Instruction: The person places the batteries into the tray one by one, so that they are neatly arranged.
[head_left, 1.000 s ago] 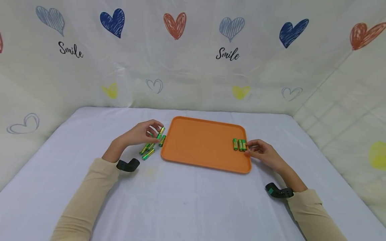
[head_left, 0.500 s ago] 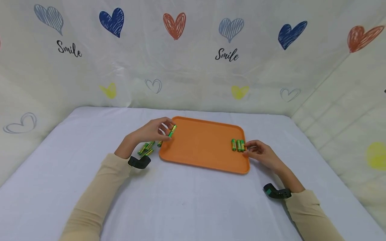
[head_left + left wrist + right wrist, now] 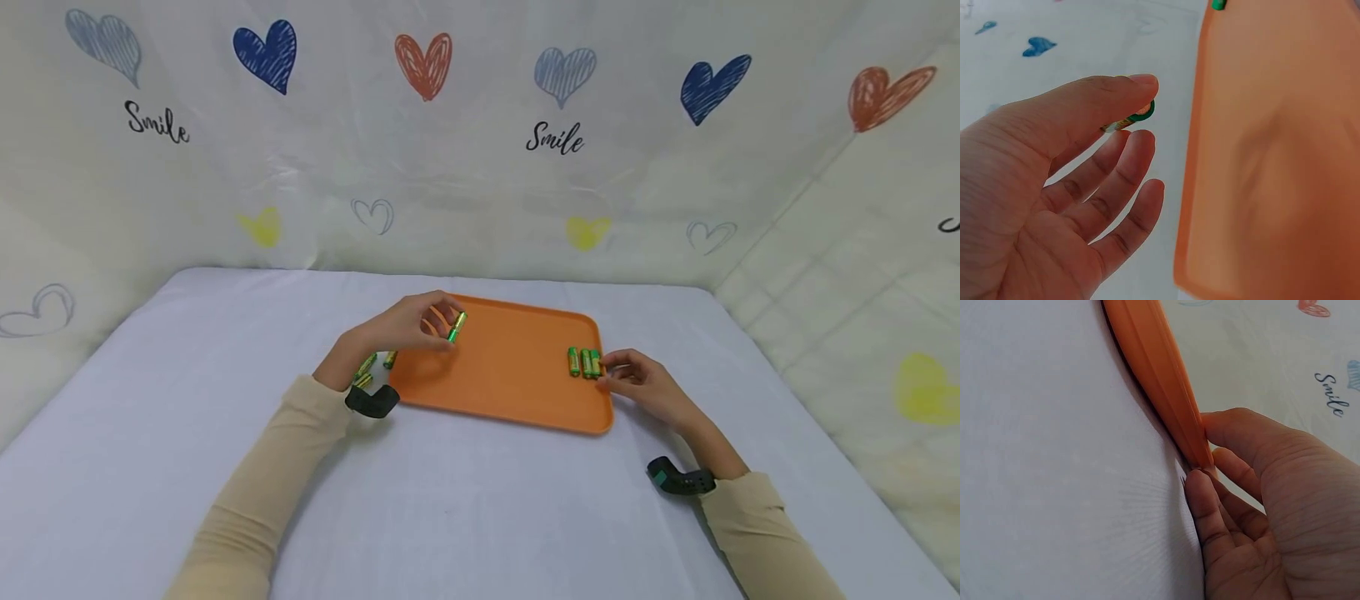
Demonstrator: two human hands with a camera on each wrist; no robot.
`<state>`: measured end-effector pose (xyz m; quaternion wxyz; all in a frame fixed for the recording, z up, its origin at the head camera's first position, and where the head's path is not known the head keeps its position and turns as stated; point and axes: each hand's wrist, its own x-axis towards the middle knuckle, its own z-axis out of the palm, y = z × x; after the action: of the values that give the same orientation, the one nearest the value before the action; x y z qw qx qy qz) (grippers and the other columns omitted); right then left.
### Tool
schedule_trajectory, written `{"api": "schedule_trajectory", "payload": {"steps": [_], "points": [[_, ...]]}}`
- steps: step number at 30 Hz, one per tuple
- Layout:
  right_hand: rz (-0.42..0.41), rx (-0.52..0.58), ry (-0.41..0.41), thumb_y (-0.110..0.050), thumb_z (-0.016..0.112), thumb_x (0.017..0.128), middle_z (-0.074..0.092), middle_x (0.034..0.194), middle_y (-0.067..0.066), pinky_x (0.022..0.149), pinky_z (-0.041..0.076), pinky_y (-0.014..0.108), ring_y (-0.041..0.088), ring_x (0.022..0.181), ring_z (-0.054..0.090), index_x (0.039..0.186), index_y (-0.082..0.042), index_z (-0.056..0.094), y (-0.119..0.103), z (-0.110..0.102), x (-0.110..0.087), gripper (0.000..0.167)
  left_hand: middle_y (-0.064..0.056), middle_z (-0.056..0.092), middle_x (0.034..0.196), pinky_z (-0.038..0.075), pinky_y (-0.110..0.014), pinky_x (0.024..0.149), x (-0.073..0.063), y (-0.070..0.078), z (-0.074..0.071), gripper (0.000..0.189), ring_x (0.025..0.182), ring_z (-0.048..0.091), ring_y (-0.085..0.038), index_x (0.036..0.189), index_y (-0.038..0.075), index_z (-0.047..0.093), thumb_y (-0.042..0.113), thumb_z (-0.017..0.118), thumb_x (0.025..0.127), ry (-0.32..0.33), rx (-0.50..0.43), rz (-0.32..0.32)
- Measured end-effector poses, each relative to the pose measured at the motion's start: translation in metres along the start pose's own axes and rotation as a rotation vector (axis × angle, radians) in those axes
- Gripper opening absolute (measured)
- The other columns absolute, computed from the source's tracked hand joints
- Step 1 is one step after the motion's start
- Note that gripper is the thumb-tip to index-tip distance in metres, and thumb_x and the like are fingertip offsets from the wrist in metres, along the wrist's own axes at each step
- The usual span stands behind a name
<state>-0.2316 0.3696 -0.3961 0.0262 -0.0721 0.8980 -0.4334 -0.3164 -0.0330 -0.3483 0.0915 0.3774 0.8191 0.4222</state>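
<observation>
My left hand (image 3: 411, 325) pinches a green and gold battery (image 3: 457, 327) between thumb and fingers, over the left part of an orange tray (image 3: 495, 406). In the left wrist view the battery's green-ringed end (image 3: 1146, 112) shows under the thumb, the other fingers loosely bent. At the tray's right side my right hand (image 3: 643, 383) grips the rim; the right wrist view has the thumb on the orange edge (image 3: 1166, 381) and fingertips tucked beside it. Three batteries (image 3: 587, 363) stand in a row inside that end, close to the right fingertips.
More loose batteries (image 3: 365, 367) lie on the white cloth (image 3: 480, 517) left of the tray, partly hidden behind the left wrist. One battery (image 3: 390, 359) is right at the tray's left edge. A white backdrop with printed hearts rises behind the table.
My left hand has lifted the battery from the loose pile and carried it right, over the tray. The right hand stays at the tray's right rim.
</observation>
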Motion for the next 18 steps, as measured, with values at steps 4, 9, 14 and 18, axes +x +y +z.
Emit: {"api": "schedule_trajectory", "payload": {"steps": [4,9,14,18], "points": [[-0.009,0.012,-0.006,-0.024,0.069,0.092,0.057,0.118,0.019,0.076,0.046,0.018,0.018,0.092,0.054,0.128,0.002,0.052,-0.003,0.000,-0.001,0.047,-0.010,0.058,0.105,0.052,-0.033,0.083,0.009,0.001,0.007,0.051,0.091,0.062,-0.020,0.126,0.004,0.055,0.007,0.079,0.081,-0.012,-0.016,0.001],[-0.022,0.030,-0.013,-0.020,0.069,0.093,0.057,0.119,0.019,0.075,0.046,0.019,0.017,0.092,0.054,0.129,0.003,0.052,-0.003,0.000,-0.001,0.046,-0.009,0.058,0.105,0.052,-0.033,0.083,0.017,0.003,0.017,0.049,0.091,0.063,-0.020,0.124,0.006,0.057,0.010,0.080,0.081,-0.026,-0.050,0.001],[-0.020,0.032,-0.015,-0.021,0.070,0.092,0.057,0.118,0.018,0.075,0.047,0.019,0.017,0.092,0.054,0.128,0.003,0.052,-0.002,0.000,0.000,0.046,-0.008,0.060,0.106,0.052,-0.032,0.085,0.024,0.007,0.026,0.048,0.090,0.064,-0.018,0.124,0.009,0.057,0.012,0.080,0.082,-0.018,-0.036,0.006],[-0.024,0.041,-0.015,-0.020,0.069,0.092,0.057,0.117,0.018,0.075,0.047,0.019,0.016,0.091,0.054,0.128,0.003,0.052,-0.001,-0.001,0.000,0.045,-0.007,0.060,0.107,0.052,-0.030,0.086,0.032,0.010,0.033,0.048,0.090,0.064,-0.016,0.124,0.009,0.057,0.015,0.080,0.082,-0.019,-0.023,0.021]]}}
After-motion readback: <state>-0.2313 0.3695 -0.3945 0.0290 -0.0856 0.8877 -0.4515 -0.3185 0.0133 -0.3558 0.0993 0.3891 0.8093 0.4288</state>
